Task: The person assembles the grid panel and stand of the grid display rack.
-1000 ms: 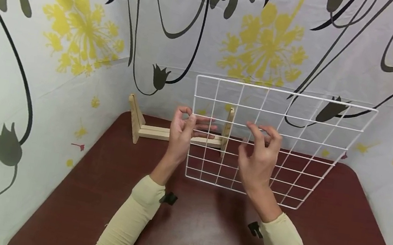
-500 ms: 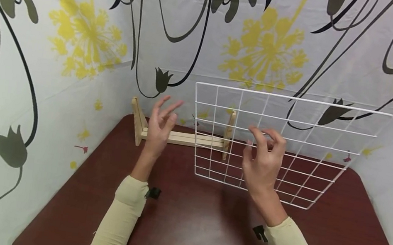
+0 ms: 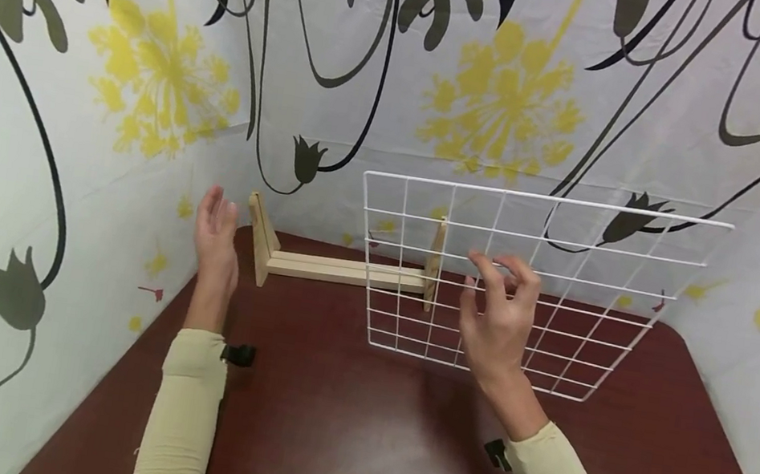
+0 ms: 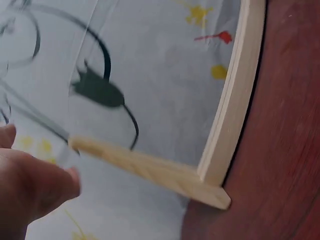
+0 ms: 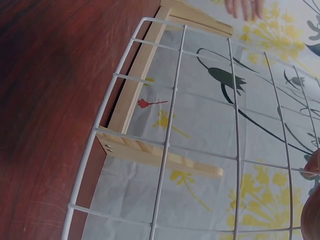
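Observation:
My right hand point(image 3: 501, 319) pinches a wire of a white wire grid panel point(image 3: 460, 185) and holds it tilted above the table, its lower edge toward me. In the right wrist view the wire grid point(image 5: 85, 160) crosses in front of a wooden stand, with thumb and finger at the right edge. The stand point(image 3: 317, 267), a crossbar between two uprights, sits at the back of the table; its right upright shows through the mesh. To its left, my left hand point(image 3: 215, 238) is raised with fingers extended, holding nothing. In the left wrist view the thumb point(image 4: 50, 185) appears near an upright point(image 4: 145, 167).
The dark red-brown table point(image 3: 353, 428) reaches back to a floral-patterned cloth wall point(image 3: 338, 118), which also runs along the left and right sides. Small black clips point(image 3: 238, 355) show at both sleeve cuffs.
My left hand has let go of the grid's left edge and moved left, past the stand, its fingers straightening. The right hand keeps hold of the grid, which has tilted slightly.

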Demonstrator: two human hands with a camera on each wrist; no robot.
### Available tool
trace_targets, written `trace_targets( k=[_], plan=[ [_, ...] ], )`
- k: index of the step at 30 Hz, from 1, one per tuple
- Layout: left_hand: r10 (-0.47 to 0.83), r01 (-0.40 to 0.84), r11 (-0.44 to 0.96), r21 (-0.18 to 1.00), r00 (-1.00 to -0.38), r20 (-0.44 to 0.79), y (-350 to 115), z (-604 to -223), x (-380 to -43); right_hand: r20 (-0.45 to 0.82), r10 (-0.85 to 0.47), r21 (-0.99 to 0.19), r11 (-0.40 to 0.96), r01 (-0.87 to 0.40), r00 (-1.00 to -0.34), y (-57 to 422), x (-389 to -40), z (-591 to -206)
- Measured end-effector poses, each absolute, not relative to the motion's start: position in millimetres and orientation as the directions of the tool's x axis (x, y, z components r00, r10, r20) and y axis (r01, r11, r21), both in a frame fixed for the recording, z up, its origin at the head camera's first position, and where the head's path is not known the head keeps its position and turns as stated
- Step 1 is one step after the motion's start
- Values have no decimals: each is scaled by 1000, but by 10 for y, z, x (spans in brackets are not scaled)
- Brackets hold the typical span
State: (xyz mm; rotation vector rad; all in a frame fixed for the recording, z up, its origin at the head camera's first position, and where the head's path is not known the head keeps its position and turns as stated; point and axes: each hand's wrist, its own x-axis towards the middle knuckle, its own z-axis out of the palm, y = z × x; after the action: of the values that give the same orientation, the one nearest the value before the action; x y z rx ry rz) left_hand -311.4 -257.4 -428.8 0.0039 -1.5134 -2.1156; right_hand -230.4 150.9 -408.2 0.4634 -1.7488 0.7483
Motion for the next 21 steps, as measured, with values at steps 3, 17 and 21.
trace_targets(
  k=[3, 17, 21],
  plan=[
    [-306, 210, -307, 928, -945, 113, -2766, -4356, -3152, 952, 57, -249, 719, -650, -301, 1506, -2308, -4103],
    [26, -97, -420, 902, -995, -95, -2935, -4630, -3465, 956, 70, -255, 683, -685, -286, 1458, -2218, -4077],
    [34, -110, -425, 899, -994, -106, -2877, -4601, -3540, 957, 82, -259, 674, -692, -278, 1462, -2202, -4065]
  ],
)
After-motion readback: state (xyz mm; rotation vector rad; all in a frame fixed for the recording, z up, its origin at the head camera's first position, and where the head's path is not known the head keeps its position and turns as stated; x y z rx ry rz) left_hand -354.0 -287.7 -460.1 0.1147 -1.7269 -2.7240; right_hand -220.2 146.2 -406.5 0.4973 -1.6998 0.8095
